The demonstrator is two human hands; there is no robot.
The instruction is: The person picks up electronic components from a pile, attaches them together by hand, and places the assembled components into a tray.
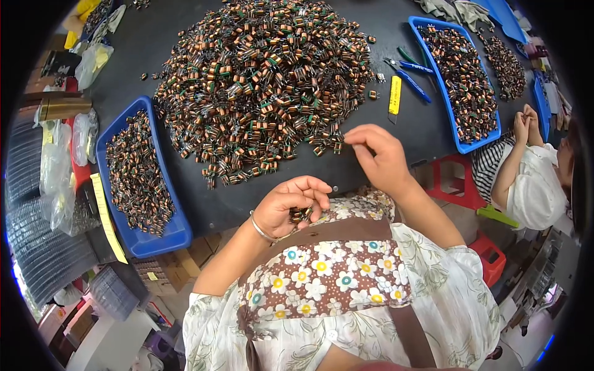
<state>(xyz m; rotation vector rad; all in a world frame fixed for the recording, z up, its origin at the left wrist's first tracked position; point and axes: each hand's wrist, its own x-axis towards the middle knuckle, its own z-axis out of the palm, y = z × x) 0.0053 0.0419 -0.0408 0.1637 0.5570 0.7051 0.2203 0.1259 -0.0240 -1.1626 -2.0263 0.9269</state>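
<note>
A large heap of small copper-wound coils (260, 86) with wire leads and green bits covers the middle of the black table. Low in front of it, beside the apron, my left hand (291, 204) curls round several loose coils (301, 214) that show in its palm; a bangle circles that wrist. My right hand (380, 154) is at the heap's near right edge. Its bent fingertips lie close beside a few coils (328, 147) there, with the thumb apart from them; I see nothing held in it.
Blue trays full of coils stand left (143, 247) and right (467, 147). Blue-handled cutters (413, 83) and a yellow knife (395, 96) lie right of the heap. Another person (532, 179) sits at the far right, near a red stool (455, 182). Plastic bags (59, 167) hang at left.
</note>
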